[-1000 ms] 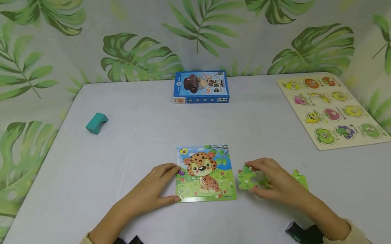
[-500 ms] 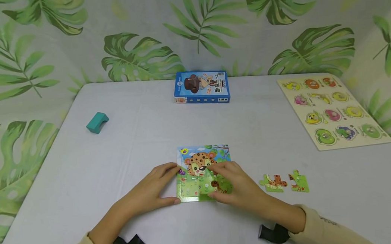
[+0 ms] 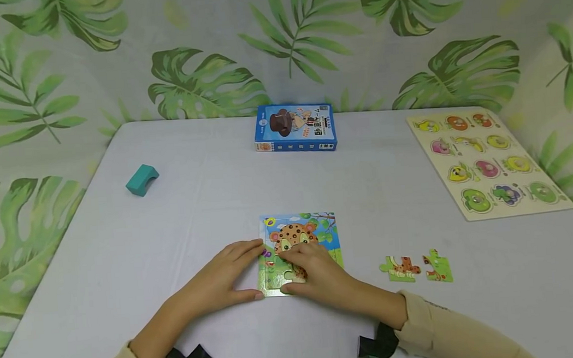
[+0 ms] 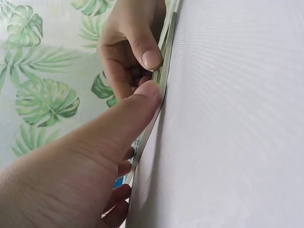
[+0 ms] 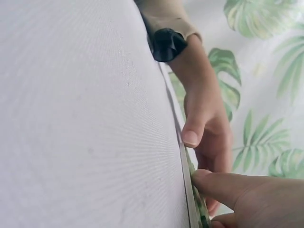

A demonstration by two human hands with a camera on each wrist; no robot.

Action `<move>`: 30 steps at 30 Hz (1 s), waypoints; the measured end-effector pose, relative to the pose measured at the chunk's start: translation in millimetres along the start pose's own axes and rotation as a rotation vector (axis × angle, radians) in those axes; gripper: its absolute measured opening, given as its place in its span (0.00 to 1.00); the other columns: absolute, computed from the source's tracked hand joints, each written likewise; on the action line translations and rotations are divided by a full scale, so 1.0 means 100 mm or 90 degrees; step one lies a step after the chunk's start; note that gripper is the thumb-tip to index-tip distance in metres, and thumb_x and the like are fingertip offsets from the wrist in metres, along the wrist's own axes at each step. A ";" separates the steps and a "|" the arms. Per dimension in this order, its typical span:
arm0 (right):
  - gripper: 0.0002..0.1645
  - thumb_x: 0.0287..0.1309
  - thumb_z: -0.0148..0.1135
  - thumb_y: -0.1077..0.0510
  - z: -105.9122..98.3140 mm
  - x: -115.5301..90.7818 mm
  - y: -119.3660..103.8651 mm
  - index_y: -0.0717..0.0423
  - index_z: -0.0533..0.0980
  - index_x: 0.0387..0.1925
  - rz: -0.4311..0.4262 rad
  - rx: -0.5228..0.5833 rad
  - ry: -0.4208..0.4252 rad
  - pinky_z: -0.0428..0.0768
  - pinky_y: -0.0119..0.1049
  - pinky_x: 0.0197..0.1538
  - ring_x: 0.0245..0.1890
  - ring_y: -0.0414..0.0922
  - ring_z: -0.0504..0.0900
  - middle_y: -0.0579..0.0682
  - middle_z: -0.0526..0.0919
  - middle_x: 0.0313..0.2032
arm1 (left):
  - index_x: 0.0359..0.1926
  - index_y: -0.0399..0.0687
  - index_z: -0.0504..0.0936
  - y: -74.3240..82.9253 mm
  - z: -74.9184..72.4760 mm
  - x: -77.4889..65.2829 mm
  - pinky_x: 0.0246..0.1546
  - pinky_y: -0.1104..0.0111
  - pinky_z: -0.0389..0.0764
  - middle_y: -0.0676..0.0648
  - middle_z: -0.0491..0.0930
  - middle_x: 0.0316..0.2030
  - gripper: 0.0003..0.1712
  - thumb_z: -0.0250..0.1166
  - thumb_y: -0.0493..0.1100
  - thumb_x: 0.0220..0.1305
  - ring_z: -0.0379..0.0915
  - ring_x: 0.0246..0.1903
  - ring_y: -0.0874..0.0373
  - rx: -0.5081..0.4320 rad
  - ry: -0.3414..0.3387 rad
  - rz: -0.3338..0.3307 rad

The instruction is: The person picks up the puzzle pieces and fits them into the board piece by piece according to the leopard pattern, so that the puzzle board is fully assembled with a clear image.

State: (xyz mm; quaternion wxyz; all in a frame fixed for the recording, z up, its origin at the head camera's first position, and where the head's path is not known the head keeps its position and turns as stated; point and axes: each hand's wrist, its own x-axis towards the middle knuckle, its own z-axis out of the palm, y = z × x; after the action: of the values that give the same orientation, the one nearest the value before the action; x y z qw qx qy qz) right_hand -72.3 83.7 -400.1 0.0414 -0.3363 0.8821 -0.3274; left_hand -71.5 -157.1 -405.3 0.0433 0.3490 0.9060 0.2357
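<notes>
A jigsaw board with a cartoon leopard picture lies on the white table. My left hand holds its left side, thumb at the near corner and fingertips higher up the edge; the left wrist view shows the thumb right on the board's rim. My right hand reaches over the board and pinches a green jigsaw piece at the lower left corner, thumb below and fingers above. The hand covers much of the leopard's body. Two more jigsaw pieces, one spotted and one mostly green, lie to the right.
A blue game box lies at the table's back edge. The back right holds a wooden fruit puzzle board. A teal arch block sits at the left. Behind the table hangs a leaf-print cloth.
My right hand has carried the green jigsaw piece leftward from beside the board to its lower left corner. My left hand has stayed at the board's left side.
</notes>
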 end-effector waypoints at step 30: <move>0.42 0.50 0.62 0.41 -0.42 -0.15 0.01 0.41 0.57 0.65 0.021 0.026 -0.137 0.65 0.49 0.54 0.58 0.47 0.59 0.46 0.60 0.59 | 0.53 0.64 0.77 0.04 -0.02 -0.01 0.59 0.54 0.55 0.43 0.55 0.65 0.27 0.65 0.59 0.50 0.50 0.62 0.49 -0.015 -0.020 0.034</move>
State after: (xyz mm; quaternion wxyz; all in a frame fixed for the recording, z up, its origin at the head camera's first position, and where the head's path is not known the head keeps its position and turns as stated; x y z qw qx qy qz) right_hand -73.2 116.8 -369.8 0.1482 -0.3544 0.8710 -0.3063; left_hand -68.9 -156.0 -402.3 0.0556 0.3759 0.8927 0.2422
